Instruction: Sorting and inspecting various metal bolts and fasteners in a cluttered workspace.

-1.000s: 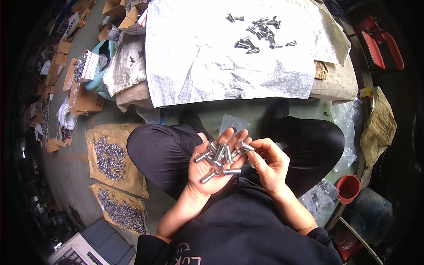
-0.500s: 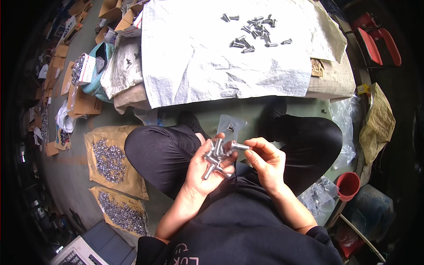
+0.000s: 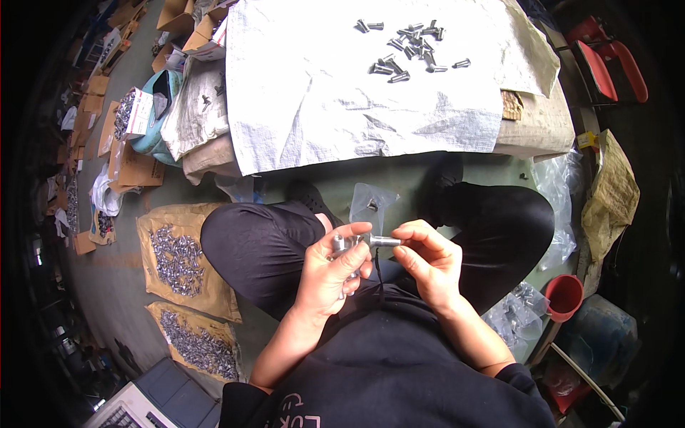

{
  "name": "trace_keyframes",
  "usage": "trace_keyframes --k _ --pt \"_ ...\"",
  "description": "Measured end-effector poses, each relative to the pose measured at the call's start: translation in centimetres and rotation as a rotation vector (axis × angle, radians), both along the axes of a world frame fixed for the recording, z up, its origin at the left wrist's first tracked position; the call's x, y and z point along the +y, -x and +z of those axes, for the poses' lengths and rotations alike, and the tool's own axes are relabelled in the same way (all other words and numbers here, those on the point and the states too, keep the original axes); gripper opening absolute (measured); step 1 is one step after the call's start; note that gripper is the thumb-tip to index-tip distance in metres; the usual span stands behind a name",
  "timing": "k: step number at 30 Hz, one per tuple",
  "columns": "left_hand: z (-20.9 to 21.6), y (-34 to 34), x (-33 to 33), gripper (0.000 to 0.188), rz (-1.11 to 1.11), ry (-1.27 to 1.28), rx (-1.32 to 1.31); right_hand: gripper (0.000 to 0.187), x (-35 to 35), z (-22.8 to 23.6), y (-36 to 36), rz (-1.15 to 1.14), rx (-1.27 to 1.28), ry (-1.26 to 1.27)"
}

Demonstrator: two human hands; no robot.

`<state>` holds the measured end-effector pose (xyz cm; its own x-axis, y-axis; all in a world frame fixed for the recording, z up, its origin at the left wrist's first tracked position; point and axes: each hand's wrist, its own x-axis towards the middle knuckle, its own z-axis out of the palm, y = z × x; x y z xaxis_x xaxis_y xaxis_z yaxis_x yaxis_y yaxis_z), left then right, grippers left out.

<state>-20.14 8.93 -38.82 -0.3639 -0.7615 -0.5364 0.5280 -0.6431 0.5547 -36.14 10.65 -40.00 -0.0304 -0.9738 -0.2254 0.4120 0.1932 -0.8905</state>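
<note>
Left hand [image 3: 325,277] closed, centre of frame.
Open-palmed a second ago, now curled around metal pins [image 3: 341,245]; right hand [image 3: 434,265] pinches a single pin [image 3: 385,242] by its tip, both steadying it.

This is a workshop, or a small factory floor, where metal parts are handled in bulk. Headed metal pins [image 3: 414,48] lie loose on a cloth-covered tabletop [image 3: 307,107], toward its far edge. Off the near left corner, heaps of small metal parts [image 3: 176,260] are spread on brown sheets [image 3: 222,299] laid straight on a bare, worn floor [image 3: 107,299]. Past the left edge crowd open cardboard boxes [image 3: 176,14] and a white carton [image 3: 140,118] full of metal pieces. Beyond the near right corner are clear plastic bags [image 3: 514,317] and a red bucket [image 3: 562,299].
</note>
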Motion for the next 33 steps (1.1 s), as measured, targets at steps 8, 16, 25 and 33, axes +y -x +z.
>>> trace_keyframes --k 8,16,25,33 --pt "0.5 -0.3 -0.1 0.024 -0.068 0.11 -0.077 0.02 0.0 0.2 0.2 0.052 0.211 0.249" --pt "0.8 0.1 0.0 0.021 -0.003 0.122 -0.102 0.017 0.1 0.2 -0.1 0.054 0.195 0.182" --pt "0.5 -0.1 0.1 0.022 -0.064 0.139 -0.036 0.014 0.5 -0.6 -0.6 -0.017 0.131 0.129" --pt "-1.4 0.0 0.5 0.025 -0.064 -0.121 0.273 0.02 0.0 0.4 -1.2 0.009 0.466 0.417"
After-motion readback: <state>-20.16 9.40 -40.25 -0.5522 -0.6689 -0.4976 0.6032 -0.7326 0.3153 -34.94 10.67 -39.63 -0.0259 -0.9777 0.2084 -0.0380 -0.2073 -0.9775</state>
